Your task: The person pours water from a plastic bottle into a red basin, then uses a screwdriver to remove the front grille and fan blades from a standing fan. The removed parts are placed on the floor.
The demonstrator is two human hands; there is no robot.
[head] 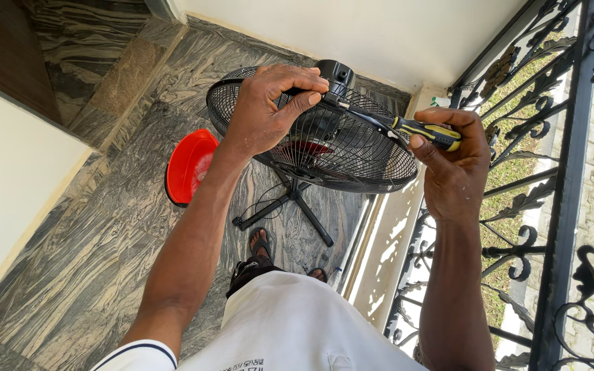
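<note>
Right now my left hand (269, 110) is closed over the top rim of the black wire fan grille (338, 148), fingers curled tight through the wire and thumb pressed along the edge. My right hand (452, 161) is wrapped shut around the yellow-and-black handle of a screwdriver (407, 127), thumb laid along the grip. The screwdriver's dark shaft runs from my right hand toward my left, and its tip ends just beside my left fingertips, at the base of the black motor housing (336, 72) behind the grille. Whether the tip actually sits in a screw I cannot tell.

The fan tilts on its stand, its grille spreading below and between my two hands; the red hub of the blades (309, 147) shows through the wires under my left wrist. Below my hands the cross-shaped black base (290, 203) stands on the streaked marble floor (91, 261), with a thin cord looped beside it. A red round plastic cover (188, 166) leans just beside my left forearm, on its outer side. A black wrought-iron railing (551, 158) runs close past my right hand. My sandalled foot (261, 246) stands near the fan's base.
</note>
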